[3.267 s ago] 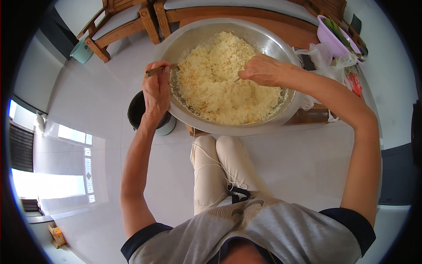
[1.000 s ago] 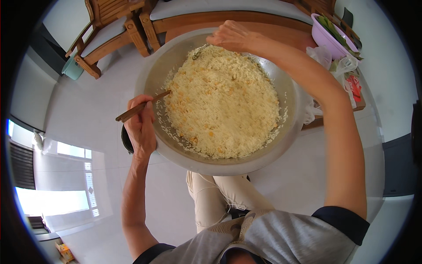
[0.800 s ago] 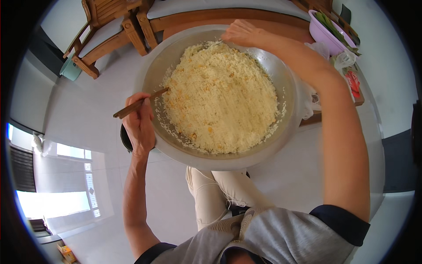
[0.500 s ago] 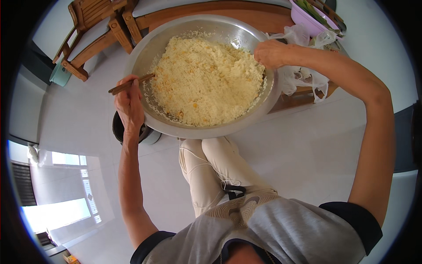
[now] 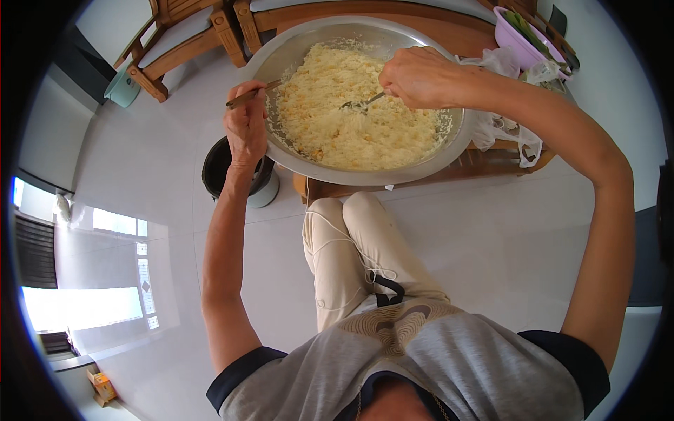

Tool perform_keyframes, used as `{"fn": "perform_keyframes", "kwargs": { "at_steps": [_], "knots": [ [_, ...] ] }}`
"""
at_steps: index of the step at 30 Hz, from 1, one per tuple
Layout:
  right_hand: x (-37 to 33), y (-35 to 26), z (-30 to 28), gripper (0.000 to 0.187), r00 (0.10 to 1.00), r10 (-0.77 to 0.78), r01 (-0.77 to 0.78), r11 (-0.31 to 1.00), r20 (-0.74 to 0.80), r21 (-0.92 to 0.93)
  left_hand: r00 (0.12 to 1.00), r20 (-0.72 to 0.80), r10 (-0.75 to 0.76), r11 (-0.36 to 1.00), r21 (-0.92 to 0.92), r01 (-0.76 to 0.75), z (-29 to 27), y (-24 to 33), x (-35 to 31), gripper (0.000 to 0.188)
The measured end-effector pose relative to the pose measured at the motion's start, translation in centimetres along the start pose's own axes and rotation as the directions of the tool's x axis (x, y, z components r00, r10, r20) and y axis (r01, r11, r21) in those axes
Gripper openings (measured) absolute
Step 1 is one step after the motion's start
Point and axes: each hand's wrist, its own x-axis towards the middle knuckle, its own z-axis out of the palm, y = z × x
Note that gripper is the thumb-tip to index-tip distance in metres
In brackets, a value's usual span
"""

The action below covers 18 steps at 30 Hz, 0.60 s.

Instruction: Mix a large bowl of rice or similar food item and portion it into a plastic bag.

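A wide metal basin (image 5: 372, 177) holds a heap of pale yellowish grains (image 5: 351, 140), which look like rice with orange-yellow bits mixed in. At its left rim, my left hand (image 5: 246, 133) is closed around brown wooden chopsticks (image 5: 243, 99), whose far ends point into the basin. My right hand (image 5: 425, 77) reaches over the basin from the right, fingers wrapped round the handle of a metal spoon (image 5: 361, 105). The spoon's bowl touches the grains near the middle, with some grains on it.
A wooden table (image 5: 484, 165) stands under the basin. Right of it are clear plastic bags (image 5: 498, 63) and a purple tub (image 5: 516, 43) with long green leaves. A dark-lined bin (image 5: 264, 193) stands on the floor below my left hand. Far left are a wooden chair (image 5: 158, 74) and a teal bucket (image 5: 122, 91).
My right hand has moved from the basin's right side to above its middle, bringing the spoon into sight. The grain heap looks flatter. My left hand keeps its hold on the chopsticks.
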Motion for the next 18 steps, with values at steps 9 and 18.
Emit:
{"fn": "perform_keyframes", "kwargs": {
  "at_steps": [9, 18],
  "knots": [
    [6.3, -2.2, 5.2, 0.008, 0.969, -0.225, 0.210, 0.967, -0.099, -0.144, 0.997, 0.032, -0.076, 0.995, 0.065, 0.074, 0.0, 0.6, 0.2, 0.010],
    [9.0, 7.4, 6.1, 0.008, 0.988, 0.109, -0.115, 0.992, -0.106, -0.053, 0.996, -0.016, -0.091, 0.994, -0.060, 0.090, -0.2, 0.4, -0.4, 0.011]
  ]
}}
